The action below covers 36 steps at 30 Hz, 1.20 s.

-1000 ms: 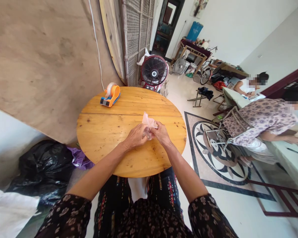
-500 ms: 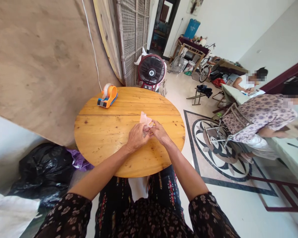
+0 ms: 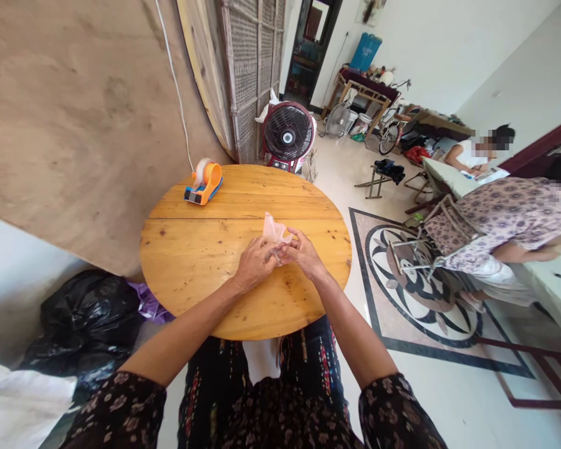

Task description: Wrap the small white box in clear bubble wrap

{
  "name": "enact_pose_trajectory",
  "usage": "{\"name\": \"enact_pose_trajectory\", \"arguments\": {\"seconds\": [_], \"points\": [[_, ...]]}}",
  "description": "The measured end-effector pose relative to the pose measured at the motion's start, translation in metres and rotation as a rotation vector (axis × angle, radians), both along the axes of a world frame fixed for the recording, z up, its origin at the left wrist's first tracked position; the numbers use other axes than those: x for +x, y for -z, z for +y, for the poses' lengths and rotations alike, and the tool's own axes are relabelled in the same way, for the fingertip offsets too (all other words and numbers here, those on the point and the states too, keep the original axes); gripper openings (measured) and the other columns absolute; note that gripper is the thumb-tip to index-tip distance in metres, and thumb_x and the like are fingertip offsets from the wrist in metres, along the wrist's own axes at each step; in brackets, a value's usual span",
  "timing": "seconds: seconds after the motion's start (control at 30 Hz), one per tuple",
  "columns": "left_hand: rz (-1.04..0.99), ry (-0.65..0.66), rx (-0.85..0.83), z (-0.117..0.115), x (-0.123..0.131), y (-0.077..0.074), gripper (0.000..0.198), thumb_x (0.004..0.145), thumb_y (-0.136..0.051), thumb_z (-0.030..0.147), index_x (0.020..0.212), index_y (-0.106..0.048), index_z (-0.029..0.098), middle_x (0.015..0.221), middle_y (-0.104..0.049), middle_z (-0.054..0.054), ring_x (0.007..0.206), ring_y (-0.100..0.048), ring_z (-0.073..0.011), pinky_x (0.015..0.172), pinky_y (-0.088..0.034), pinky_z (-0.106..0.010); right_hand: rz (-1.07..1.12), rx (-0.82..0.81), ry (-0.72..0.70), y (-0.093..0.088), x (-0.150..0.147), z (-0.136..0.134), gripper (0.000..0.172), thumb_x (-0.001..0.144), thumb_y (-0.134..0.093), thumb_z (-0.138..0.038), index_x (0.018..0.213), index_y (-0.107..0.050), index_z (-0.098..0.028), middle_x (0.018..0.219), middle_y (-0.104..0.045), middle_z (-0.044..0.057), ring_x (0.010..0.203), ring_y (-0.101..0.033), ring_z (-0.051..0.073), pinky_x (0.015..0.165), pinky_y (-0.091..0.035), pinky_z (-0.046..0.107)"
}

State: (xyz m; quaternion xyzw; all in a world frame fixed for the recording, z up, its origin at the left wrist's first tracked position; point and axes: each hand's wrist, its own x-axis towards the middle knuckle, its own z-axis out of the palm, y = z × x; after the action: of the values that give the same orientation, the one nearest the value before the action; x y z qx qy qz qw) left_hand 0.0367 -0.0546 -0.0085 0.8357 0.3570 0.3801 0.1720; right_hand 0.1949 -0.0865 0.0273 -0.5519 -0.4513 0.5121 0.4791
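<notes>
A thin, crumpled pink sheet [image 3: 274, 228], like tissue or soft plastic, sticks up from between my hands over the round wooden table [image 3: 191, 262]. My left hand [image 3: 256, 263] has its fingers closed on the lower left of the sheet. From the other side my right hand [image 3: 303, 254] pinches it, with the fingertips of both hands meeting at its gathered lower end. The part inside my fingers is hidden. An orange and blue tape dispenser [image 3: 206, 182] with a roll of clear tape stands at the table's far left edge.
A dark red fan [image 3: 287, 134] stands just past the table's far edge. Black plastic bags [image 3: 91, 312] lie at the lower left, beside a leaning board [image 3: 98, 125]. To the right, a person in a patterned shirt [image 3: 505, 218] sits at another table, with a second person beyond.
My fingers have shifted slightly on the pink sheet, and its gathered end sits a little lower. The whole view has turned slightly; the tape dispenser stays in place.
</notes>
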Motion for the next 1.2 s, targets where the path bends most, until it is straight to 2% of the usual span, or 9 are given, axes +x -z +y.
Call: {"name": "enact_pose_trajectory", "arguments": {"seconds": [0.13,0.23,0.33,0.43,0.6,0.7,0.83,1.03,1.2], "points": [[-0.008,-0.041,0.015,0.000,0.001,0.000,0.022,0.075,-0.052,0.011,0.091,-0.065,0.019,0.089,-0.060,-0.005,0.090,-0.054,-0.0208,0.080,-0.047,-0.032,-0.612,0.176,0.103,-0.005,0.006,0.002,0.056,0.076,-0.064,-0.030,0.128,-0.047,-0.021,0.090,-0.063,0.002,0.062,-0.056,0.012,0.067,-0.052,0.031],[-0.008,-0.036,0.031,0.000,0.001,0.000,0.022,0.073,-0.052,0.009,0.089,-0.064,0.019,0.089,-0.060,-0.005,0.092,-0.055,-0.0208,0.081,-0.047,-0.031,-1.014,0.349,0.140,-0.017,0.007,0.011,0.038,0.076,-0.065,-0.031,0.113,-0.062,-0.021,0.104,-0.060,0.008,0.077,-0.058,0.017,0.081,-0.048,0.034],[-0.012,-0.030,0.045,0.001,0.001,0.000,0.022,0.073,-0.052,0.009,0.087,-0.064,0.019,0.089,-0.060,-0.005,0.091,-0.055,-0.0204,0.081,-0.047,-0.031,-1.176,0.430,0.060,-0.031,0.004,0.025,0.021,0.076,-0.066,-0.033,0.091,-0.068,-0.019,0.108,-0.060,0.010,0.099,-0.057,0.023,0.089,-0.042,0.036],[-0.010,-0.031,0.054,0.001,0.001,-0.001,0.021,0.073,-0.052,0.009,0.087,-0.064,0.020,0.089,-0.059,-0.006,0.091,-0.056,-0.0206,0.081,-0.047,-0.032,-1.241,0.380,0.026,-0.043,0.005,0.039,0.014,0.079,-0.060,-0.030,0.076,-0.066,-0.019,0.096,-0.065,0.007,0.088,-0.060,0.020,0.082,-0.040,0.033],[0.019,-0.032,0.045,0.000,0.001,-0.004,0.022,0.073,-0.051,0.009,0.088,-0.063,0.020,0.090,-0.059,-0.006,0.092,-0.055,-0.0216,0.081,-0.047,-0.032,-1.158,0.131,0.015,-0.047,0.021,0.054,0.014,0.080,-0.055,-0.026,0.087,-0.066,-0.020,0.065,-0.062,0.001,0.061,-0.054,0.015,0.060,-0.035,0.025],[0.033,-0.024,0.040,0.000,0.001,-0.004,0.022,0.073,-0.051,0.008,0.088,-0.063,0.019,0.091,-0.059,-0.007,0.092,-0.055,-0.0219,0.081,-0.047,-0.033,-1.103,0.092,0.027,-0.041,0.032,0.059,0.024,0.076,-0.055,-0.022,0.099,-0.064,-0.020,0.065,-0.063,-0.001,0.059,-0.054,0.015,0.058,-0.034,0.024],[0.028,-0.017,0.045,0.000,0.001,-0.003,0.023,0.074,-0.051,0.008,0.089,-0.063,0.020,0.091,-0.059,-0.007,0.092,-0.055,-0.0221,0.081,-0.047,-0.033,-1.072,0.049,0.082,-0.028,0.044,0.070,0.026,0.071,-0.053,-0.016,0.095,-0.064,-0.019,0.063,-0.061,0.000,0.058,-0.054,0.015,0.058,-0.038,0.025],[0.028,-0.009,0.054,0.001,0.001,-0.003,0.021,0.075,-0.051,0.010,0.090,-0.063,0.019,0.090,-0.059,-0.007,0.090,-0.055,-0.0215,0.079,-0.047,-0.033,-0.592,-0.088,0.016,-0.013,0.054,0.093,0.022,0.066,-0.054,-0.014,0.087,-0.062,-0.018,0.057,-0.058,-0.002,0.046,-0.053,0.013,0.046,-0.042,0.024],[0.025,-0.010,0.074,0.001,0.001,-0.003,0.021,0.074,-0.051,0.009,0.089,-0.063,0.018,0.089,-0.059,-0.007,0.088,-0.055,-0.0211,0.078,-0.047,-0.032,-0.324,-0.111,0.033,-0.020,0.051,0.101,0.037,0.066,-0.052,-0.011,0.102,-0.058,-0.015,0.052,-0.055,-0.004,0.037,-0.045,0.010,0.040,-0.037,0.022]]}}
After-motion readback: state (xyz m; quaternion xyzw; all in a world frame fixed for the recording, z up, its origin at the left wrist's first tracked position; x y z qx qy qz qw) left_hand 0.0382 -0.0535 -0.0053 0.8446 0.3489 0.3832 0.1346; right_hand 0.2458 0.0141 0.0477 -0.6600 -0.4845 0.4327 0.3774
